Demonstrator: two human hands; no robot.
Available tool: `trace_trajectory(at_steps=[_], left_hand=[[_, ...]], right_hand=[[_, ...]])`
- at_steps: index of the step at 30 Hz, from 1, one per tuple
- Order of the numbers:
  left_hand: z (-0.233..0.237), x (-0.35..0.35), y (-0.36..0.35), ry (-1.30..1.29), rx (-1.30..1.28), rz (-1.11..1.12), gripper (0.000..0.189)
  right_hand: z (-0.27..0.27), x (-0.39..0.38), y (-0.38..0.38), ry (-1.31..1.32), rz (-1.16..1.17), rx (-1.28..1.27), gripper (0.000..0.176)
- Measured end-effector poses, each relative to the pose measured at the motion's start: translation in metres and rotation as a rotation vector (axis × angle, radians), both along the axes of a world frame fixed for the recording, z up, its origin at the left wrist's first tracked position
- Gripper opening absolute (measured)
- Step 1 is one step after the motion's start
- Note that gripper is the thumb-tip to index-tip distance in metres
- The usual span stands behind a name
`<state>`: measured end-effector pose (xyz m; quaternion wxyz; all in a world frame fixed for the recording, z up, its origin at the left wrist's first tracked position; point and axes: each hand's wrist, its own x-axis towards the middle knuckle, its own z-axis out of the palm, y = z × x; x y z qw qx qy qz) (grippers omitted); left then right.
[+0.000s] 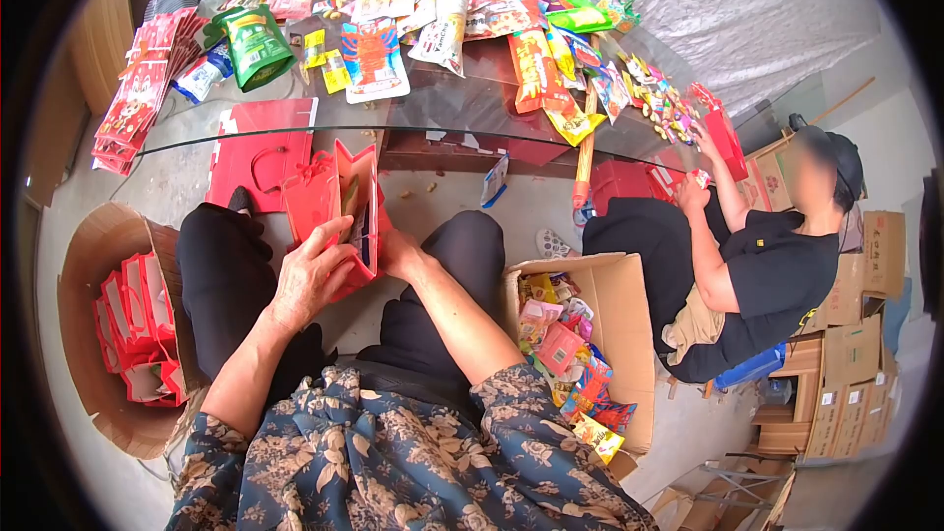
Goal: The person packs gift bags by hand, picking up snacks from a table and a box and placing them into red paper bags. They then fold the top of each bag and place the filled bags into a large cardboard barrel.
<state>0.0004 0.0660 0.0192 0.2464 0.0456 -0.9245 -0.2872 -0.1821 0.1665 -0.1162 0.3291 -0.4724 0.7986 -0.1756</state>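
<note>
Between my knees a red paper gift bag [356, 172] stands tilted, its open top facing up and packets partly visible inside. My left hand [317, 270] is at the bag's near left side, thumb and fingers bent against its edge. On the other side, my right hand [398, 254] holds the bag's right wall, its fingertips hidden behind the paper. A red bow or ribbon [313, 169] shows at the bag's left. Just beyond it, a flat red bag with a cord handle [261, 152] lies below the table edge.
Snack packets [374, 54] cover the glass table [442, 118]. Folded red bags [147, 88] lie at its left. A carton of red bags [118, 226] stands left, a carton of snacks [639, 334] right. A co-worker [777, 256] sits at right, handling sweets.
</note>
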Motion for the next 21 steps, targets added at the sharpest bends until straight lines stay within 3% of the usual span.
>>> trace_trajectory(at_steps=[2, 4, 6, 21], left_hand=[[0.000, 0.000, 0.000, -0.003, -0.001, -0.002, 0.021], [0.002, -0.001, 0.000, -0.004, -0.001, -0.008, 0.021], [0.003, -0.001, 0.000, -0.005, -0.006, -0.010, 0.021], [0.000, 0.001, -0.002, -0.009, -0.004, -0.006, 0.021]], right_hand=[[-0.082, -0.011, -0.004, -0.150, -0.035, -0.212, 0.030], [-0.083, -0.011, -0.004, -0.141, -0.031, -0.207, 0.030], [0.002, -0.001, 0.000, 0.025, 0.015, 0.015, 0.030], [0.052, 0.010, 0.005, -0.042, -0.080, 0.036, 0.028]])
